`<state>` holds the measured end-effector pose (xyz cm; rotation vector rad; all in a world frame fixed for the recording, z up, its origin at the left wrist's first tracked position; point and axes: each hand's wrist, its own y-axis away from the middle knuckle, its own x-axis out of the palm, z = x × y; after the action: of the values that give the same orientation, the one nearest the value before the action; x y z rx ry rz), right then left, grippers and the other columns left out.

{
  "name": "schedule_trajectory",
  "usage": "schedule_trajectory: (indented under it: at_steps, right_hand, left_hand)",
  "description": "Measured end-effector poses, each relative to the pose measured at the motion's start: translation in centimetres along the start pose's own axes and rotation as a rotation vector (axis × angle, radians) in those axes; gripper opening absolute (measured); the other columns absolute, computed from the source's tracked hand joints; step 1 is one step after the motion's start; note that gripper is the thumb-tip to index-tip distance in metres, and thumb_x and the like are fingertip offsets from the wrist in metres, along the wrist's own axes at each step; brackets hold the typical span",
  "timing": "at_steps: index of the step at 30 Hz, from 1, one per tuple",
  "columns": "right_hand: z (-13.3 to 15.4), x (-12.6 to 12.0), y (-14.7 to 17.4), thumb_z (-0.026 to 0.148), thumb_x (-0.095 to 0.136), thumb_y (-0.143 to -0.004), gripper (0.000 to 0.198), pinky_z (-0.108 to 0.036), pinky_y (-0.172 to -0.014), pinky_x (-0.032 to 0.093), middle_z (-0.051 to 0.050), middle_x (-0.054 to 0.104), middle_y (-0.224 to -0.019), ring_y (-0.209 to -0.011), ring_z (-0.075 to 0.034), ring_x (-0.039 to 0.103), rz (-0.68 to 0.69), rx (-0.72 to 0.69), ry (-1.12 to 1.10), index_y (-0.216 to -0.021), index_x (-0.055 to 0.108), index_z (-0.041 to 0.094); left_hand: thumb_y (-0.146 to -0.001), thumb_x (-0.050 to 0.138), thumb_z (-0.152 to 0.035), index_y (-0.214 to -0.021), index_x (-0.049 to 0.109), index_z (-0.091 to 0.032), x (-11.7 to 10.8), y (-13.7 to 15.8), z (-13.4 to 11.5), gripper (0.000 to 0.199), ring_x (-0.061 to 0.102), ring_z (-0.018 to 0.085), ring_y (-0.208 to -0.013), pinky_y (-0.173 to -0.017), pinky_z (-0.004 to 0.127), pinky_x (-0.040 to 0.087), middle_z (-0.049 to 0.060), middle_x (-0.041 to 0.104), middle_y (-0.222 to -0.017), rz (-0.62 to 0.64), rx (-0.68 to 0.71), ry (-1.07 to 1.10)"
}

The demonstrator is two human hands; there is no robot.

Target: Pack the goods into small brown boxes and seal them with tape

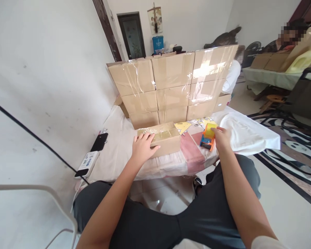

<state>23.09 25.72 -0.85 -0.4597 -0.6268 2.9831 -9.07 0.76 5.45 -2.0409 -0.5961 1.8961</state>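
Note:
A small cardboard box (168, 143) lies on the cloth-covered table in front of me, clear tape shining along its top. My left hand (143, 145) holds its left end, fingers over the upper edge and thumb against the front side. To the right of the box, a tape dispenser (208, 137) in orange and blue carries a yellow roll. My right hand (221, 137) grips it from the right at the roll, with some fingertips hidden. Behind the small box stands a wall of taped cardboard boxes (172, 74), leaning slightly.
A black phone (99, 141) and a white power bank-like block (89, 162) lie at the table's left edge. White cloth (248, 136) covers the right end. A person (233, 74) is partly hidden behind the boxes; another person (273, 45) is at a second table (264, 76).

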Motion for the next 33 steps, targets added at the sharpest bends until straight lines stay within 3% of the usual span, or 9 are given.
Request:
schedule_trajectory:
  at_steps: [3,7,12,15,19,23,27,31,33]
  right_hand:
    - [0.0,0.8,0.7,0.039,0.062,-0.082,0.027,-0.034,-0.061,0.056,-0.012,0.070,-0.076,-0.064,-0.023,0.069,0.076,0.148,-0.038,-0.087,0.066,0.013]
    - [1.3,1.0,1.8,0.034,0.071,-0.075,0.021,-0.032,-0.068,0.057,-0.009,0.073,-0.079,-0.072,-0.022,0.070,0.265,0.245,-0.172,-0.085,0.066,0.015]
    - [2.7,1.2,3.6,0.042,0.065,-0.082,0.026,-0.036,-0.073,0.056,-0.007,0.072,-0.082,-0.080,-0.025,0.069,0.307,0.035,0.020,-0.090,0.060,0.017]
    - [4.4,1.4,5.1,0.044,0.056,-0.091,0.026,-0.038,-0.079,0.055,-0.008,0.072,-0.094,-0.091,-0.026,0.069,0.284,-0.092,0.053,-0.099,0.058,0.019]
    - [7.5,1.5,7.0,0.043,0.050,-0.098,0.025,-0.040,-0.088,0.055,-0.009,0.072,-0.105,-0.098,-0.025,0.068,0.252,-0.176,-0.176,-0.106,0.056,0.020]
    - [9.7,2.1,8.7,0.044,0.051,-0.099,0.027,-0.044,-0.099,0.052,-0.009,0.069,-0.115,-0.110,-0.025,0.066,0.282,-0.192,-0.460,-0.116,0.054,0.023]
    - [11.2,3.0,10.1,0.051,0.056,-0.097,0.036,-0.037,-0.084,0.059,-0.006,0.069,-0.111,-0.101,-0.022,0.069,0.300,-0.031,-0.742,-0.123,0.050,0.026]
    - [12.5,3.6,11.1,0.051,0.057,-0.097,0.033,-0.032,-0.075,0.058,-0.004,0.071,-0.101,-0.089,-0.020,0.070,0.307,0.007,-0.829,-0.118,0.055,0.026]
    - [13.1,3.8,11.4,0.052,0.056,-0.097,0.031,-0.031,-0.072,0.057,-0.003,0.071,-0.091,-0.082,-0.019,0.071,0.330,0.016,-0.841,-0.112,0.057,0.024]
  left_hand:
    - [-0.084,0.067,-0.056,-0.135,0.061,-0.030,0.1,0.4,0.0,0.058,0.059,0.035,-0.108,-0.093,0.050,0.038,0.012,0.068,-0.124,-0.044,0.012,-0.046]
    - [-0.085,0.064,-0.056,-0.143,0.054,-0.030,0.1,0.7,0.0,0.064,0.056,0.038,-0.117,-0.094,0.051,0.037,0.012,0.063,-0.138,-0.069,0.025,-0.083]
    - [-0.089,0.059,-0.055,-0.147,0.051,-0.029,-0.1,0.7,0.3,0.065,0.053,0.040,-0.123,-0.093,0.051,0.037,0.010,0.065,-0.137,-0.051,0.026,-0.090]
    - [-0.090,0.057,-0.053,-0.140,0.059,-0.032,-0.1,0.5,0.3,0.054,0.053,0.040,-0.124,-0.094,0.052,0.037,0.007,0.067,-0.135,-0.041,0.020,-0.105]
    - [-0.089,0.057,-0.052,-0.122,0.071,-0.031,0.0,-0.1,0.2,0.041,0.054,0.037,-0.124,-0.090,0.049,0.040,0.004,0.063,-0.142,0.013,0.008,-0.131]
    - [-0.092,0.052,-0.051,-0.134,0.063,-0.029,0.1,-0.6,-0.1,0.049,0.058,0.034,-0.120,-0.093,0.050,0.039,0.009,0.070,-0.130,0.039,0.025,-0.122]
    - [-0.095,0.045,-0.045,-0.148,0.049,-0.023,0.4,-0.1,-0.5,0.058,0.057,0.032,-0.121,-0.096,0.052,0.036,0.012,0.073,-0.120,0.043,0.044,-0.159]
    - [-0.097,0.042,-0.045,-0.141,0.058,-0.023,0.8,0.9,-1.0,0.052,0.052,0.035,-0.127,-0.097,0.052,0.035,0.014,0.059,-0.145,-0.097,0.096,-0.204]
    - [-0.096,0.045,-0.048,-0.133,0.064,-0.026,0.8,1.4,-1.5,0.047,0.054,0.035,-0.121,-0.096,0.052,0.036,0.013,0.058,-0.144,-0.170,0.143,-0.169]
